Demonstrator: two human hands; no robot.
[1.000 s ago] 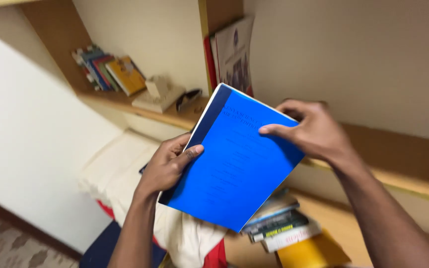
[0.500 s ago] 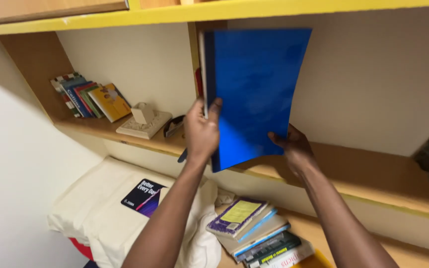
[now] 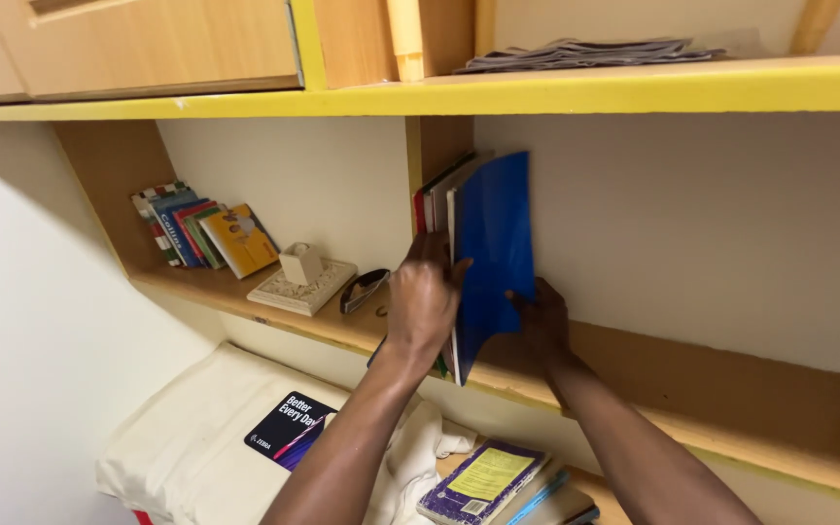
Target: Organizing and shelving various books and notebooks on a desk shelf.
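1. The blue book [image 3: 494, 243] has a glossy, plain cover and a thin pale page edge. It stands nearly upright on the wooden shelf [image 3: 731, 394], leaning against the standing books [image 3: 437, 199] at its 9 o'clock, beside the divider.
2. The left hand [image 3: 422, 303] is closed on the book's front edge, knuckles toward the camera.
3. The right hand [image 3: 540, 321] is curled against the cover's lower part at 5 o'clock, gripping it.
4. At 6 o'clock below lie stacked books [image 3: 498, 481] and a cream cloth bag [image 3: 196, 437].
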